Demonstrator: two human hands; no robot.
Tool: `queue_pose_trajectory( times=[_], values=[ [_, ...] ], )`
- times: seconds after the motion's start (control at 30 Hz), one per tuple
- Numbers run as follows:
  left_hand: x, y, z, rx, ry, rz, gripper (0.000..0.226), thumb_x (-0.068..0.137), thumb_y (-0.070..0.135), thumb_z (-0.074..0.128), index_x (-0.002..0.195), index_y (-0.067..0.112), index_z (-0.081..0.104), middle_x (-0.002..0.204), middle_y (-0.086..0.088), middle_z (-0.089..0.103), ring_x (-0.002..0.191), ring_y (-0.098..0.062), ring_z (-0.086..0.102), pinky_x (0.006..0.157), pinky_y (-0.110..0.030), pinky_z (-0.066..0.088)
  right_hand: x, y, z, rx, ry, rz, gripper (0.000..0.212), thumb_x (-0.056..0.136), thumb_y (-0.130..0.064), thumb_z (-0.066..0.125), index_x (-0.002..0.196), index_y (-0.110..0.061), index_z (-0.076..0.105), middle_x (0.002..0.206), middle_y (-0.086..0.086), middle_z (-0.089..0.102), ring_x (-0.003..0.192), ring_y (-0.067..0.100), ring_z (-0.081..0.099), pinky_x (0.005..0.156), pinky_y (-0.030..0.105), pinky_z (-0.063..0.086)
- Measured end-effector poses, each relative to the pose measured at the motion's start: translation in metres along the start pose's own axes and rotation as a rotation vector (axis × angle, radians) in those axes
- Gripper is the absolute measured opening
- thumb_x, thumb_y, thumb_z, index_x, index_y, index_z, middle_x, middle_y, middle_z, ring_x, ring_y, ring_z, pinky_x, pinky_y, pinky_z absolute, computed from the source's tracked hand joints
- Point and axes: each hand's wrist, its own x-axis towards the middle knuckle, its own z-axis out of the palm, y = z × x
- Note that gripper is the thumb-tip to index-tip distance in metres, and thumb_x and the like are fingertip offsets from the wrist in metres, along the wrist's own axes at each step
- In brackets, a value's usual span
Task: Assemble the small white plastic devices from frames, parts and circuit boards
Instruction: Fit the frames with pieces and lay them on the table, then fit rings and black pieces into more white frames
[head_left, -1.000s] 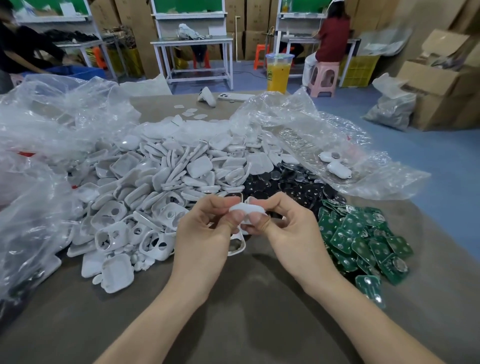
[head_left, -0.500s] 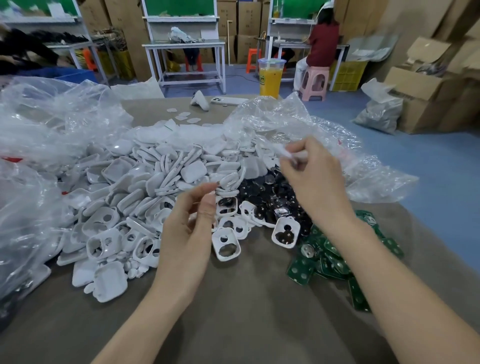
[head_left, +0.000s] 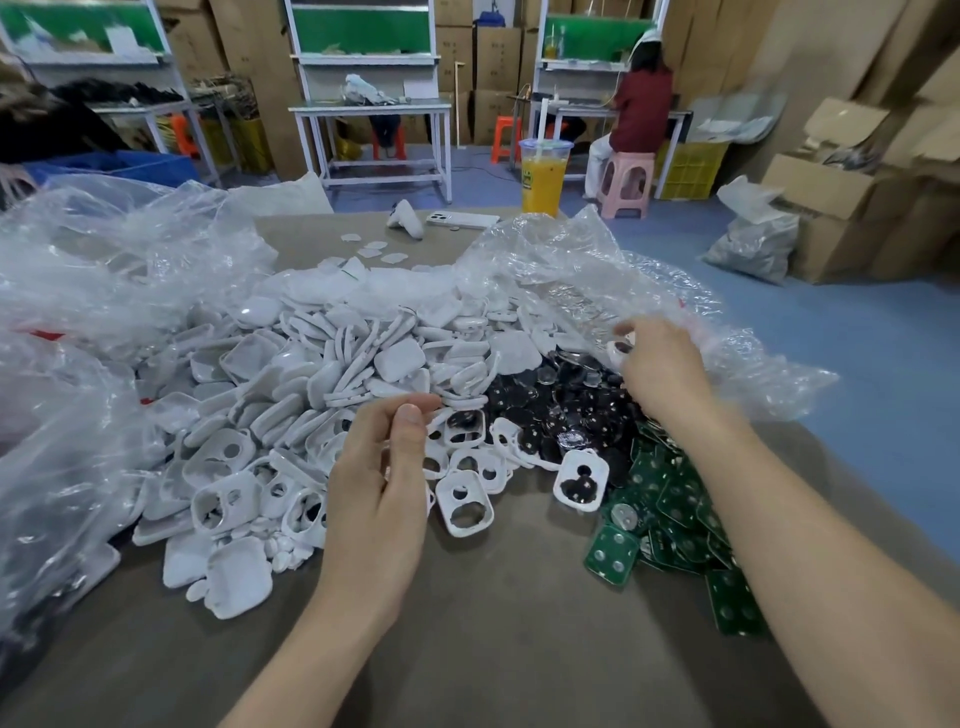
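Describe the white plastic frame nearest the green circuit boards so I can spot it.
Find the green circuit boards on the right of the brown table. At their left edge lies the white plastic frame: the rightmost frame on the table, black showing through its openings.

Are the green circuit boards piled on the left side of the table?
No, the green circuit boards lie on the right side, next to the black parts.

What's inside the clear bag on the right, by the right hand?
Through the clear bag only faint shiny pieces show. The right hand, pinching a small white part, covers part of it; glare and wrinkled film hide the rest.
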Motion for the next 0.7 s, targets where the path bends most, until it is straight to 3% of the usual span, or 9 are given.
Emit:
queue_pose_trajectory(
  times=[0.1, 0.2, 0.27, 0.37, 0.47, 0.57, 0.7],
  values=[
    [0.003, -0.002, -0.005, 0.094, 0.025, 0.067, 0.022, 0.102, 0.047, 0.042, 0.106, 0.045, 0.063, 0.110, 0.021, 0.067, 0.109, -0.001, 0.061, 0.085, -0.023, 0.046, -0.032, -0.028, -0.008, 0.140, 0.127, -0.143, 0.038, 0.096, -0.002, 0.050, 0.129, -0.018, 0.061, 0.134, 0.003, 0.060, 0.116, 0.018, 0.057, 0.099, 0.030, 0.043],
    [0.008, -0.009, -0.012, 0.353, 0.054, 0.197, 0.022, 0.103, 0.040, 0.042, 0.113, 0.036, 0.061, 0.111, 0.024, 0.055, 0.109, -0.003, 0.052, 0.094, -0.029, 0.043, -0.073, -0.063, 0.002, 0.241, 0.060, -0.340, 0.031, 0.100, -0.021, 0.048, 0.129, -0.026, 0.059, 0.130, -0.006, 0.060, 0.107, 0.009, 0.056, 0.098, 0.026, 0.041],
    [0.012, -0.015, -0.017, 0.624, 0.118, 0.258, 0.027, 0.101, 0.032, 0.048, 0.122, 0.023, 0.061, 0.122, 0.009, 0.054, 0.116, -0.017, 0.046, 0.102, -0.040, 0.037, -0.093, -0.078, 0.016, 0.221, -0.001, -0.433, 0.033, 0.101, -0.027, 0.045, 0.132, -0.026, 0.057, 0.130, -0.005, 0.060, 0.112, 0.010, 0.053, 0.106, 0.030, 0.038],
    [0.017, -0.023, -0.025, 0.905, 0.157, 0.216, 0.039, 0.100, 0.029, 0.052, 0.134, 0.012, 0.058, 0.139, -0.016, 0.051, 0.134, -0.035, 0.040, 0.117, -0.053, 0.023, -0.106, -0.081, 0.036, 0.172, -0.019, -0.455, 0.035, 0.102, -0.024, 0.048, 0.135, -0.020, 0.057, 0.139, 0.002, 0.056, 0.126, 0.022, 0.049, 0.113, 0.036, 0.033],
    [0.020, -0.029, -0.028, 0.972, 0.099, 0.156, 0.041, 0.101, 0.031, 0.057, 0.136, 0.009, 0.058, 0.141, -0.021, 0.051, 0.137, -0.040, 0.041, 0.117, -0.056, 0.023, -0.105, -0.073, 0.045, 0.203, -0.088, -0.441, 0.035, 0.101, -0.023, 0.051, 0.135, -0.018, 0.056, 0.149, 0.005, 0.045, 0.121, 0.028, 0.053, 0.110, 0.038, 0.036],
    [0.021, -0.031, -0.025, 1.004, 0.074, 0.146, 0.035, 0.095, 0.025, 0.067, 0.126, 0.009, 0.065, 0.127, -0.017, 0.062, 0.125, -0.040, 0.053, 0.110, -0.055, 0.034, -0.102, -0.069, 0.047, 0.228, -0.098, -0.455, 0.032, 0.100, -0.021, 0.054, 0.132, -0.020, 0.057, 0.147, 0.002, 0.042, 0.111, 0.027, 0.058, 0.103, 0.041, 0.043],
    [0.023, -0.029, -0.021, 0.993, 0.085, 0.140, 0.023, 0.094, 0.024, 0.066, 0.114, 0.012, 0.069, 0.119, -0.013, 0.065, 0.116, -0.038, 0.055, 0.104, -0.052, 0.037, -0.101, -0.065, 0.045, 0.251, -0.120, -0.470, 0.033, 0.097, -0.022, 0.059, 0.130, -0.024, 0.058, 0.143, -0.003, 0.041, 0.100, 0.023, 0.062, 0.093, 0.040, 0.048]
  ],
)
